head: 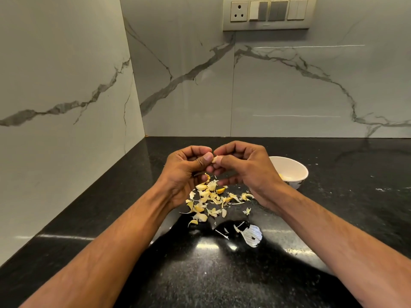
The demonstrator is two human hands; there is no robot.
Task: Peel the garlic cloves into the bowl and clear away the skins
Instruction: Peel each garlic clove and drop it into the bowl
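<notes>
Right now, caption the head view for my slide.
Both hands pinch a garlic clove above scattered skins, white bowl alongside.

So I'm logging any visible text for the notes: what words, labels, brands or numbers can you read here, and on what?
None can be read.
Switch panel: no lettering shows.
Bowl: only a dark painted pattern on its side, no words.

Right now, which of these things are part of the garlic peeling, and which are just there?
Part of the job:
garlic clove, pinched by left hand and right hand
white bowl
skins scattered on the counter

Just there:
switch panel
marble wall
</notes>
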